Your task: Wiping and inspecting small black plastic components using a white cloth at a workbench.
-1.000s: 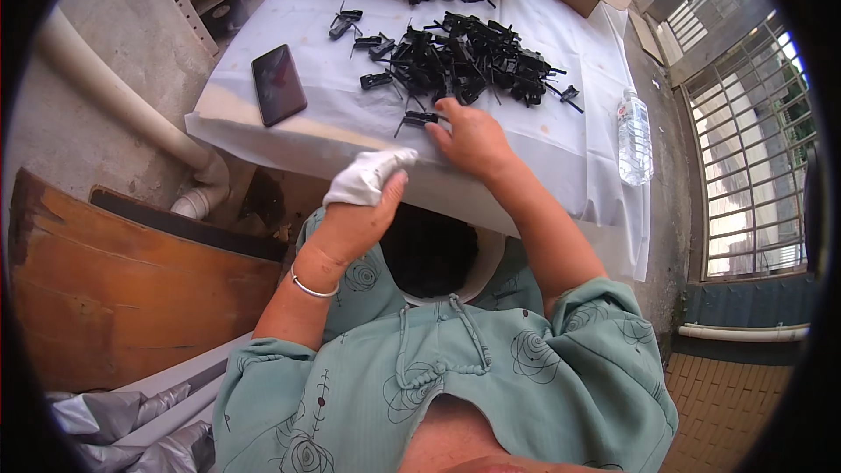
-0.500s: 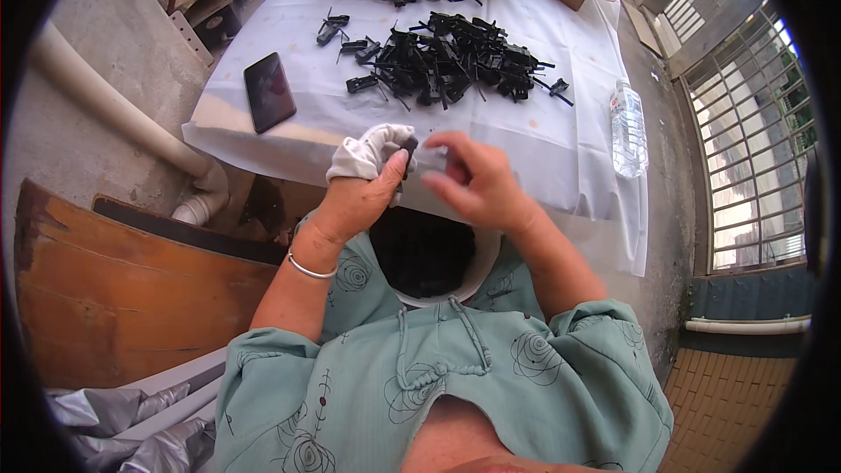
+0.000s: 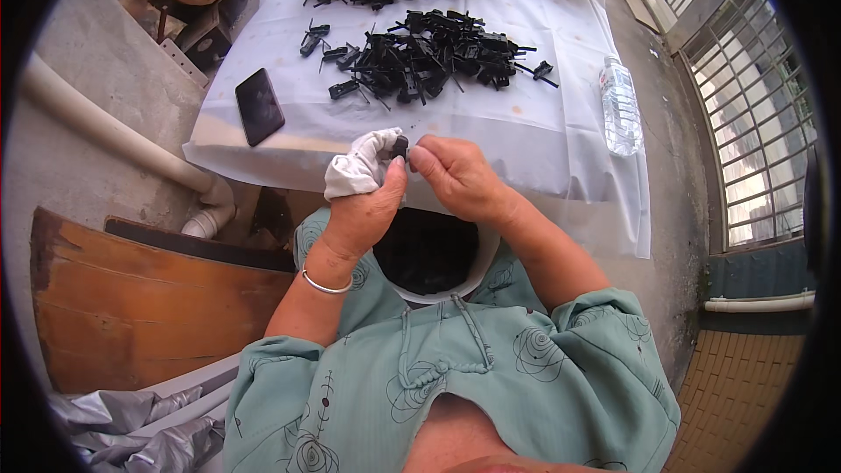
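Black part held with white cloth in left hand by near side of table, right hand pinched just beside it, any hold there indiscernible, black heap spread farther off, phone laid left, bottle right

A pale pipe bends left of the white-covered table; right, daylight shows through a barred window.

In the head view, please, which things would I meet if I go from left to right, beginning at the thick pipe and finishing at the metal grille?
Thick pipe → phone → white cloth → small black part → right hand → water bottle → metal grille.
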The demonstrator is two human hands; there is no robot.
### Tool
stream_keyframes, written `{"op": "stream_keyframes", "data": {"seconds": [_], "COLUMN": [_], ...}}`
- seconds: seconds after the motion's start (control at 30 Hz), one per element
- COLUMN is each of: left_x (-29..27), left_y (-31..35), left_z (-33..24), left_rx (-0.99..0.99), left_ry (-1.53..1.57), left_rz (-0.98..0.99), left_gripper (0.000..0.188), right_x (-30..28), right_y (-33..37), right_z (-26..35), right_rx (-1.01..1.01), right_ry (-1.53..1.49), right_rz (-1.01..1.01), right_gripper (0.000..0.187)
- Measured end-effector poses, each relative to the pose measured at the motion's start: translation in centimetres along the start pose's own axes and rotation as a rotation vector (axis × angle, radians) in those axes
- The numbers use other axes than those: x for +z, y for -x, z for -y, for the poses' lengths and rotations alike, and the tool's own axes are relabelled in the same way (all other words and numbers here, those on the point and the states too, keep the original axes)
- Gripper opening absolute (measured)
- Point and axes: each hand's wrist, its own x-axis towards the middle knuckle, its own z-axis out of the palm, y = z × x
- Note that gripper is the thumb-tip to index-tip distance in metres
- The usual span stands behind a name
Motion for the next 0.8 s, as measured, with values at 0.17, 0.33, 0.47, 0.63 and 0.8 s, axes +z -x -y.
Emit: {"op": "stream_keyframes", "data": {"seconds": [0.17, 0.33, 0.47, 0.63, 0.8], "left_x": [0.8, 0.7, 0.5, -0.1, 0.5], "left_y": [0.3, 0.0, -0.6, -0.7, -0.4], "left_z": [-0.1, 0.4, 0.2, -0.6, -0.2], "left_rx": [0.309, 0.378, 0.180, -0.099, -0.126], "left_ry": [-0.413, -0.526, -0.094, 0.125, -0.024], "left_rz": [-0.006, -0.010, 0.000, 0.087, 0.156], "left_gripper": [0.028, 0.028, 0.025, 0.025, 0.031], "right_x": [0.6, 2.1, 0.0, -1.6, -2.1], "right_y": [0.3, 1.0, 1.2, 1.7, 0.9], "right_z": [-0.5, -0.9, -0.6, -2.0, -0.8], "right_rx": [0.100, 0.117, 0.107, -0.027, -0.180], "right_ry": [0.008, -0.166, -0.232, 0.063, 0.077], "right_rz": [0.034, -0.133, -0.073, 0.059, -0.086], "right_gripper": [0.025, 0.025, 0.023, 0.012, 0.010]}}
